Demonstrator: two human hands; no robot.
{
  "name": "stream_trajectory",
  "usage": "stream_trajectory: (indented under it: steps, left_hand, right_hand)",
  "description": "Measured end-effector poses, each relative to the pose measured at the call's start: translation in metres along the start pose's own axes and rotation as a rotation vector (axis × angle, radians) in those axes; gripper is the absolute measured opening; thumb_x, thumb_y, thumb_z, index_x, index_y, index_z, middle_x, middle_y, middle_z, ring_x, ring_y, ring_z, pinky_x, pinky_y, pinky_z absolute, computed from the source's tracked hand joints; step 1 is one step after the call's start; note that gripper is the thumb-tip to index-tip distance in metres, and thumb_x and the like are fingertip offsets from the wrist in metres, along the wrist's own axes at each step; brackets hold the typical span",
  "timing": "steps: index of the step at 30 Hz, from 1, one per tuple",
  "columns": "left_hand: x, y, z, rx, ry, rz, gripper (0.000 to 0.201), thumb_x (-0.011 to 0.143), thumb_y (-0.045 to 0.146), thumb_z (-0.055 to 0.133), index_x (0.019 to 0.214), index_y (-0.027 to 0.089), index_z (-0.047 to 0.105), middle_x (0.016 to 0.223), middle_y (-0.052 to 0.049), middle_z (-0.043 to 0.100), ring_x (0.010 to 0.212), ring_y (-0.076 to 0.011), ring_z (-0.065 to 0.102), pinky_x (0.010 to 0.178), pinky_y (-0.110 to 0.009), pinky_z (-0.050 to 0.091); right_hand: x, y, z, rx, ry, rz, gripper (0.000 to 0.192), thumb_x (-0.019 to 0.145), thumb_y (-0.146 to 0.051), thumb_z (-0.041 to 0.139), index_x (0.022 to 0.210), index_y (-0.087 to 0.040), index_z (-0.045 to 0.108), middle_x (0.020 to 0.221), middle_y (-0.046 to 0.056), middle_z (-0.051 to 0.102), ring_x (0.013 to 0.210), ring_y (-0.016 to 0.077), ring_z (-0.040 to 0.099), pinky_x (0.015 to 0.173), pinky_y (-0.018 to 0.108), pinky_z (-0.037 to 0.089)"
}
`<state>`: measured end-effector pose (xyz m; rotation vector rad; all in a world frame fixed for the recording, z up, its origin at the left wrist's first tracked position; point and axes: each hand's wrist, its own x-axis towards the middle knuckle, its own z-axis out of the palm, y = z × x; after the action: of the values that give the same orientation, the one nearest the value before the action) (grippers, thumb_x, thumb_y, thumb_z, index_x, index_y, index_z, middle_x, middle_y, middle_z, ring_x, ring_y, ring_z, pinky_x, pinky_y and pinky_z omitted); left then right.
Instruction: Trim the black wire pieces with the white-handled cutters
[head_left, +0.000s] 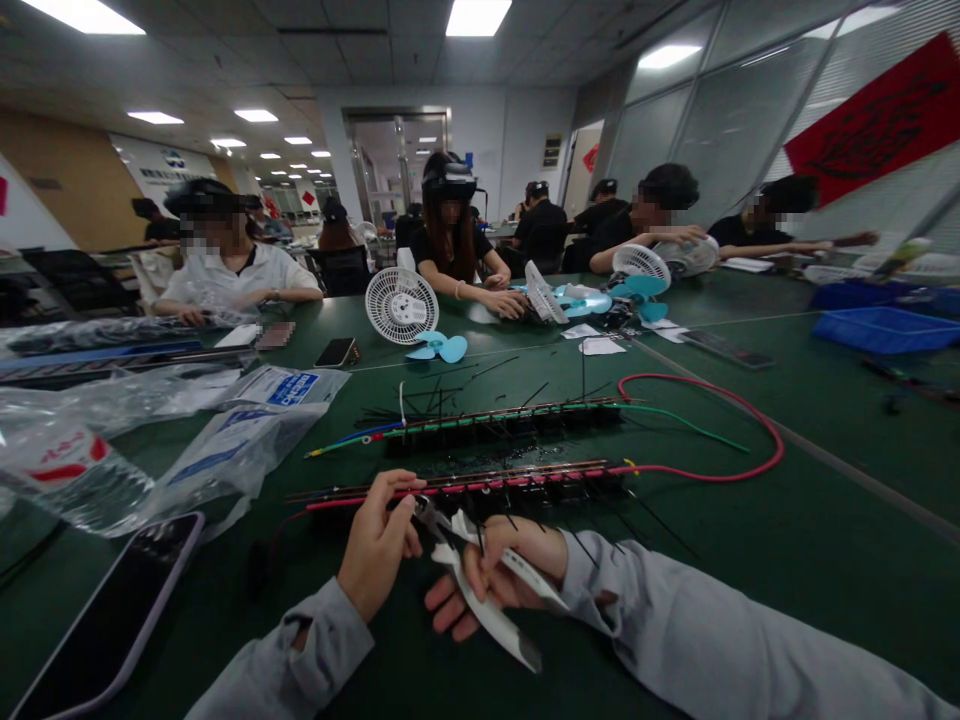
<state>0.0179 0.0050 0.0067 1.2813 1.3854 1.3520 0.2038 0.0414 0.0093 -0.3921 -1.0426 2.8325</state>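
My left hand (379,545) has its thumb and index finger closed around the left part of the near wire bundle (540,480), a long dark strip with red wires along it. Whether a cable tie tail is also pinched there is hidden. In my right hand (517,555) is a pair of cutting pliers (487,615) with white handles spread apart. Their jaws point up and left, close to my left fingertips at the bundle. Black cable tie tails stick out of the bundle. Behind it lies a second wire bundle (510,415) with green and blue wires.
A thick red cable (776,440) loops to the right. On the left are a phone (112,620), a water bottle (75,470) and plastic bags (247,440). Fan parts (403,305), a blue tray (885,330) and several people sit across the green table (825,580).
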Motion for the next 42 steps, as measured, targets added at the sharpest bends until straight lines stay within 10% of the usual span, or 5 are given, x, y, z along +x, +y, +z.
stream_trajectory:
  steps: [24, 42]
  left_hand:
    - [0.0, -0.001, 0.0, 0.038, -0.004, 0.018, 0.025, 0.086, 0.037, 0.043, 0.104, 0.02, 0.043, 0.107, -0.007, 0.057, 0.039, -0.0037, 0.053, 0.035, -0.019, 0.044]
    - [-0.001, 0.0, 0.0, 0.046, -0.005, 0.021, 0.024, 0.087, 0.037, 0.042, 0.104, 0.02, 0.044, 0.106, -0.005, 0.055, 0.04, -0.0037, 0.053, 0.036, -0.019, 0.043]
  right_hand:
    - [-0.001, -0.002, 0.003, 0.022, 0.083, 0.033, 0.029, 0.062, -0.028, 0.045, 0.065, -0.006, 0.063, 0.092, 0.015, 0.062, 0.087, 0.0231, 0.06, 0.094, 0.044, 0.034]
    - [-0.003, -0.023, 0.021, -0.315, 0.328, 0.035, 0.019, 0.061, -0.023, 0.052, 0.052, -0.007, 0.058, 0.07, 0.008, 0.059, 0.061, 0.0145, 0.06, 0.066, 0.032, 0.05]
